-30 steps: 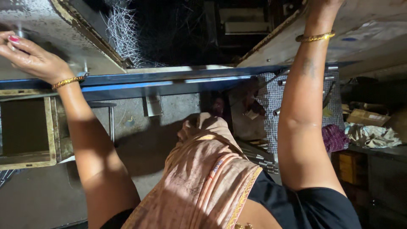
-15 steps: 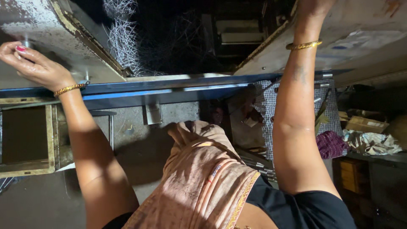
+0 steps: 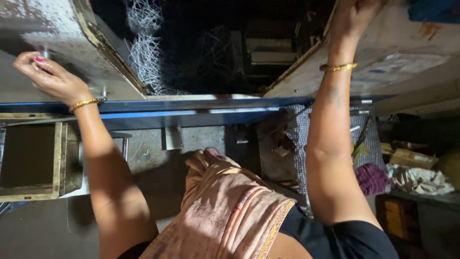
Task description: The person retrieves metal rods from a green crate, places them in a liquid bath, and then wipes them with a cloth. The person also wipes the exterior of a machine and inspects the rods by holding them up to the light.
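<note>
left hand: (image 3: 48,76) at 10 o'clock, fingertips pinch a small metal bolt (image 3: 44,52) standing on the grey, white-speckled metal side panel (image 3: 57,33)
right hand: (image 3: 352,17) at 1 o'clock, reaches up to the edge of the pale worn metal panel (image 3: 407,52); fingers run out of view, cannot tell the grip
panels: flank a dark machine opening above the blue steel crossbar (image 3: 191,112)
handling: panels look stiff, heavy, sharp-edged; best taken at edges or bolts
bolt: small, rigid, likely slippery
nearby: peach cloth scarf (image 3: 230,206) at 6 o'clock, white wire tangle (image 3: 143,52) at 11
</note>
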Demonstrator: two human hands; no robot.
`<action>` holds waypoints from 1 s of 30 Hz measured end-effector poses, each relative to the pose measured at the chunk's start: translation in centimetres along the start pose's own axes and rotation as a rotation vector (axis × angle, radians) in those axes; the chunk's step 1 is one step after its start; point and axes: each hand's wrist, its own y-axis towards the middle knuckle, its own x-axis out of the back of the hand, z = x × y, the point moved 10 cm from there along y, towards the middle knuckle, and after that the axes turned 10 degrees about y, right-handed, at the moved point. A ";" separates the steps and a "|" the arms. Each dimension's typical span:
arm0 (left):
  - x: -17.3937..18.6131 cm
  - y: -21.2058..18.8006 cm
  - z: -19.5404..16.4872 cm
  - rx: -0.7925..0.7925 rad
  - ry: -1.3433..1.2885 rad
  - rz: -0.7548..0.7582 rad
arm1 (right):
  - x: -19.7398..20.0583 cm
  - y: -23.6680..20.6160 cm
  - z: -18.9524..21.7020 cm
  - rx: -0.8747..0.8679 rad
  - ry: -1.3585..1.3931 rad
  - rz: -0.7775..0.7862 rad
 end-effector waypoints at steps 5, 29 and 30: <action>0.2 0.2 -0.6 -0.001 0.036 -0.022 | -3.9 -1.8 7.4 0.405 -0.096 0.230; 0.2 0.0 0.5 0.052 0.077 -0.014 | -8.8 -4.9 14.1 0.508 -0.058 0.453; 0.2 0.0 0.6 0.052 0.067 -0.018 | -8.9 -4.9 14.1 0.501 -0.071 0.446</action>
